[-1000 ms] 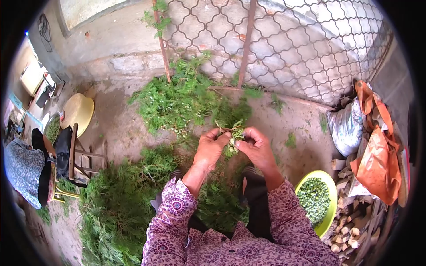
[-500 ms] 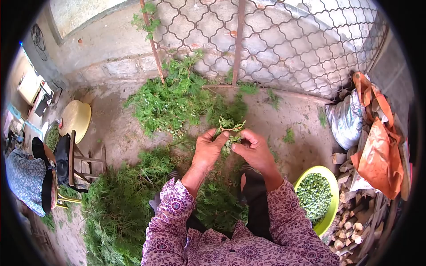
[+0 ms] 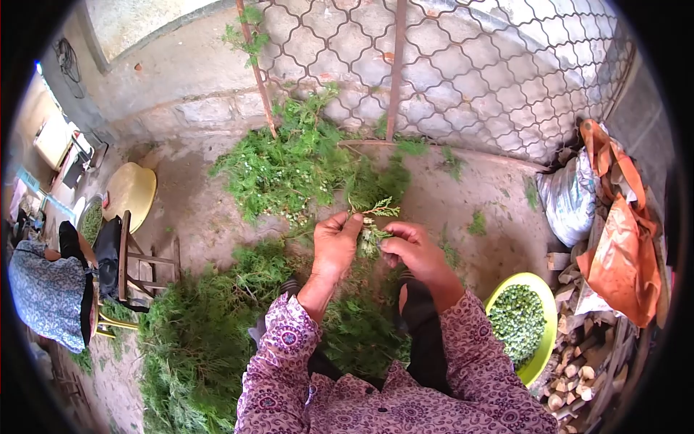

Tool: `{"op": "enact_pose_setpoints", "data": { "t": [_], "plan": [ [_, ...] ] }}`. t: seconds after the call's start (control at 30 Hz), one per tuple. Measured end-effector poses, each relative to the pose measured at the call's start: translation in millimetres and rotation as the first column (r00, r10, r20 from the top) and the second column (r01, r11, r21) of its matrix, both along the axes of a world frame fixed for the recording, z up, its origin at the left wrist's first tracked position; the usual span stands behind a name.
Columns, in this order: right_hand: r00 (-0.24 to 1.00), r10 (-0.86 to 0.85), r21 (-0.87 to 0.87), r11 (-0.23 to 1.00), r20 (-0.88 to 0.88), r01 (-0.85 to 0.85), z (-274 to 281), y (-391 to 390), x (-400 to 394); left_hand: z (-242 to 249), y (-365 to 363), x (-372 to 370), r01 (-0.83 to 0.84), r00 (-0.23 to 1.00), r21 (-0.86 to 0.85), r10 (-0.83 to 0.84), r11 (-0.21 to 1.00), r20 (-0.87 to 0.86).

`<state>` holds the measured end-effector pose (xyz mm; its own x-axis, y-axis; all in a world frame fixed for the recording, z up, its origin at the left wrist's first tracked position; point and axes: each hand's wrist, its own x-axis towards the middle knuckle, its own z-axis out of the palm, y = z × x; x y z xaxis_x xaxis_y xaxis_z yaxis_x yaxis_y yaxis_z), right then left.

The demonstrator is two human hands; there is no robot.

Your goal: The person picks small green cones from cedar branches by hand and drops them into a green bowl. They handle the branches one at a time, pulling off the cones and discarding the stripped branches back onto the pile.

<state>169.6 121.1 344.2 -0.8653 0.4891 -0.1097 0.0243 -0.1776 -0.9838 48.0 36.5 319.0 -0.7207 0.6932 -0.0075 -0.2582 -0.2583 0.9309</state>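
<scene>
A small green sprig point(image 3: 381, 210) sticks out from between the thumb and fingers of my left hand point(image 3: 335, 246), which is closed on it. My right hand point(image 3: 419, 253) is just right of the sprig's lower part, thumb and fingertips pressed together; whatever it pinches is too small to name. Below the hands, cut green branches point(image 3: 202, 347) lie on the ground around my feet. Another heap of branches point(image 3: 289, 159) lies ahead by the wall. At my right stands a lime-yellow basin point(image 3: 551, 325) holding many small pale-green pieces point(image 3: 517, 324).
A metal lattice point(image 3: 463, 72) leans along the wall. Chopped wood point(image 3: 578, 369), an orange sack point(image 3: 622, 260) and a white sack point(image 3: 567, 199) are at right. At left are a person in blue patterned clothing point(image 3: 47, 289), a wooden stool point(image 3: 148, 267) and a yellow tub point(image 3: 134, 195).
My right hand has shifted slightly down and away from my left hand, and its fingers have curled in. The view has shifted slightly, and the co-worker's arm at left has moved.
</scene>
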Motion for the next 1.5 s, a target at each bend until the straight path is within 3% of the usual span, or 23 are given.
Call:
{"op": "enact_pose_setpoints", "data": {
  "t": [0.13,0.23,0.3,0.33,0.4,0.57,0.63,0.8,0.9,0.97,1.2,1.3,1.4,1.5],
  "plan": [
    [0.998,0.047,-0.100,0.994,0.046,-0.043,-2,0,1,1,-6,-2,-0.023,1.000,0.016,0.023,1.000,-0.008],
    [0.974,0.203,-0.207,0.962,0.099,-0.179,-4,-3,5,3,-10,-20,-0.211,0.974,0.069,0.204,0.975,0.098],
    [0.951,0.236,-0.443,0.844,-0.199,-0.303,-11,-1,8,6,-15,-24,-0.166,0.976,0.085,0.151,0.982,0.155],
    [0.950,0.239,-0.443,0.843,-0.199,-0.305,-9,0,9,7,-17,-24,-0.119,0.972,0.103,0.095,0.988,0.213],
    [0.966,0.106,-0.679,0.693,-0.234,-0.241,-1,6,10,5,-20,-22,-0.084,0.962,0.118,0.049,0.989,0.270],
    [0.959,0.102,-0.628,0.736,-0.263,-0.251,-11,9,4,12,-27,-17,0.097,0.935,0.165,-0.146,0.982,0.323],
    [0.982,0.061,-0.600,0.785,-0.180,-0.158,-11,3,-1,10,-28,-14,0.181,0.928,0.180,-0.229,0.967,0.296],
    [0.976,0.023,-0.595,0.790,-0.215,-0.149,-6,-7,-7,5,-26,-10,0.221,0.934,0.165,-0.258,0.961,0.246],
    [0.992,-0.005,-0.560,0.826,-0.128,-0.069,-11,-6,-8,5,-25,-8,0.199,0.954,0.123,-0.221,0.972,0.202],
    [0.980,0.119,-0.358,0.918,-0.160,-0.170,-18,-2,-8,4,-24,-6,0.197,0.964,0.107,-0.212,0.975,0.158],
    [0.996,-0.015,-0.448,0.894,-0.089,-0.026,-3,-7,-7,3,-24,-7,0.264,0.947,0.078,-0.273,0.961,0.168],
    [0.996,-0.003,-0.439,0.898,-0.091,-0.037,-7,-6,-7,7,-25,-4,0.305,0.930,0.089,-0.316,0.948,0.186],
    [0.994,0.004,-0.546,0.835,-0.109,-0.063,-11,-3,-6,12,-26,-2,0.296,0.923,0.132,-0.319,0.946,0.217],
    [0.980,0.086,-0.586,0.791,-0.178,-0.175,-12,0,-2,9,-28,-5,0.376,0.882,0.131,-0.398,0.917,0.254]
  ]
}}
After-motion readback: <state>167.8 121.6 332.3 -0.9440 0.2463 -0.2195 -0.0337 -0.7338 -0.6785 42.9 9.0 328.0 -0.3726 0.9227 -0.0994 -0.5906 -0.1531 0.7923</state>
